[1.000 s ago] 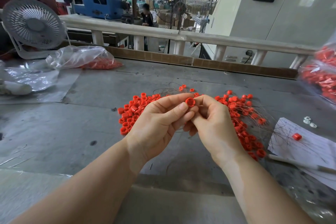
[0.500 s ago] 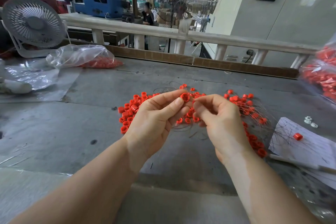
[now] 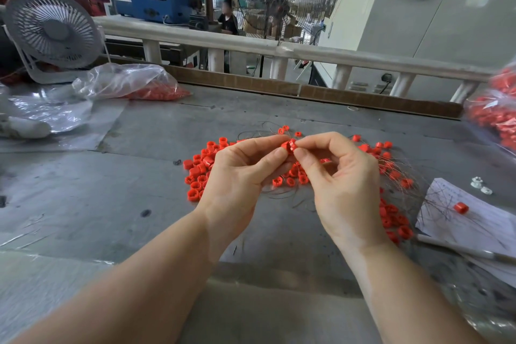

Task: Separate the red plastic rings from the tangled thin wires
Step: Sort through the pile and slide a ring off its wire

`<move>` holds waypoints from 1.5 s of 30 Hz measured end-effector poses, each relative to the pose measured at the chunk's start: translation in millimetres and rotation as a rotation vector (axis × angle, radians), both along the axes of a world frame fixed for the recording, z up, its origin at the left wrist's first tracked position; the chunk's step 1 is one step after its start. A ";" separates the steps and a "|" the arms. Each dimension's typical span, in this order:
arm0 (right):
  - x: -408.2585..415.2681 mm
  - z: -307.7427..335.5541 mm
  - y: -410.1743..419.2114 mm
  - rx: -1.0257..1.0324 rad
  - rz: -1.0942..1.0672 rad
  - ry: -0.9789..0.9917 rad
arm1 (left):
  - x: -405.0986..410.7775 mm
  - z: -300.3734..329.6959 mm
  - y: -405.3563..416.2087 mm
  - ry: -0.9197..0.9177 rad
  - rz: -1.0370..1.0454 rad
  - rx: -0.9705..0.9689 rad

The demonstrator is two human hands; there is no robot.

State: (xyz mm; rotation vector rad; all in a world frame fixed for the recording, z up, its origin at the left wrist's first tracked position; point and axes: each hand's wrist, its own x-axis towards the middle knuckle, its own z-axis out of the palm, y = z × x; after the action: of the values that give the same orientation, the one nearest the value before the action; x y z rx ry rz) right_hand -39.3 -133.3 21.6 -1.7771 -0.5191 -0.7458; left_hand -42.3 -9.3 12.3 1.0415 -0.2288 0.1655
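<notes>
Two rings (image 3: 289, 146) are pinched between left hand (image 3: 240, 176) and right hand (image 3: 339, 179). Light, stiff, slippery handling is judged; rims should be gripped, springy wires (image 3: 282, 195) avoided.

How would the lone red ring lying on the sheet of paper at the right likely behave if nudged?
The red ring looks like a small hollow plastic piece, so probably very light. It lies on its curved side on the paper, so it may roll. Thin wires beside it might snag it.
</notes>
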 end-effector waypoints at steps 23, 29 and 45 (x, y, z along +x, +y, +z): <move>3.4 -5.0 -1.0 -0.143 -0.074 -0.137 | -2.3 1.7 -0.9 -0.058 0.081 0.113; 3.3 -3.3 -3.4 -0.169 -0.053 -0.169 | -2.7 2.5 -0.4 -0.062 0.078 0.168; -0.2 -3.5 -0.9 -0.278 -0.142 -0.247 | -3.8 1.5 -0.8 -0.060 0.097 0.228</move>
State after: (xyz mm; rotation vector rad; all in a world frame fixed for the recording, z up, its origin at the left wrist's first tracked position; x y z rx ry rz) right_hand -39.5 -134.3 18.1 -2.0063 -0.6928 -1.0416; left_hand -46.1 -10.1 13.8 1.2759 -0.2561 0.2635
